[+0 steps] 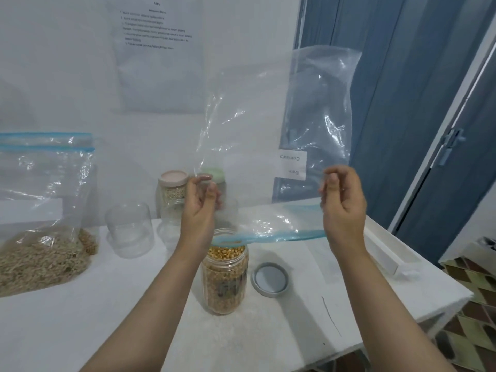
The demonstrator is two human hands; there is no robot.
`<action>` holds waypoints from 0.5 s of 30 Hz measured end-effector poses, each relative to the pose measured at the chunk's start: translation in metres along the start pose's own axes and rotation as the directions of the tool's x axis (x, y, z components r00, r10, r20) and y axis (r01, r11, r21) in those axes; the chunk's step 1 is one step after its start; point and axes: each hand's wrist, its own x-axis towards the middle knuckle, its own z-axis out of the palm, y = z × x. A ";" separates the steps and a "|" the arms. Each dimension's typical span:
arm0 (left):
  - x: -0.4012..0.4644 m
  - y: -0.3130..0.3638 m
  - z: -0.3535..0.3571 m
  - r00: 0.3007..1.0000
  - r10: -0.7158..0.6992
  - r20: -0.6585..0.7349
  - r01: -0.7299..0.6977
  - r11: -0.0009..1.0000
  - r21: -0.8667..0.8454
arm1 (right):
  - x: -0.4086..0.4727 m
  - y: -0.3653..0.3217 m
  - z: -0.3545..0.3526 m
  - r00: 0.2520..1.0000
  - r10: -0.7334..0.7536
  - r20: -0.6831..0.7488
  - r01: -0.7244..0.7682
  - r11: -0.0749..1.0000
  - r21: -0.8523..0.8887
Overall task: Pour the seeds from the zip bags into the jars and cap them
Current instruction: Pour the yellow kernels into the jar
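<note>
Held inverted above open corn jar (225, 275): clear, crinkled zip bag (276, 146), emptied, pinched by left hand (200, 202) and right hand (342, 204) fingers. Right of jar on white tabletop (107, 318): round grey lid (270, 280). Left: grain-filled bag (43, 224).

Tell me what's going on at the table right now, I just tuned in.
A person holds an emptied zip bag upside down with both hands, left hand and right hand pinching its sides, its open blue zip hanging over an uncapped jar filled with yellow kernels. The jar's grey lid lies on the table beside it. A bag of grain stands at left, near an empty clear jar and a capped jar behind.
</note>
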 end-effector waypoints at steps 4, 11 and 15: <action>0.000 0.001 0.000 1.000 0.019 0.018 -0.020 1.000 0.007 | 0.000 -0.001 0.001 1.000 -0.005 0.003 0.005 1.000 0.016; 0.007 0.004 -0.004 0.998 0.046 0.048 -0.047 0.999 0.014 | -0.003 0.001 0.004 1.000 0.014 -0.014 -0.013 0.998 0.059; 0.008 0.005 -0.008 0.995 0.057 0.082 -0.062 0.996 0.056 | -0.003 0.001 0.004 0.999 0.029 -0.023 -0.027 0.997 0.069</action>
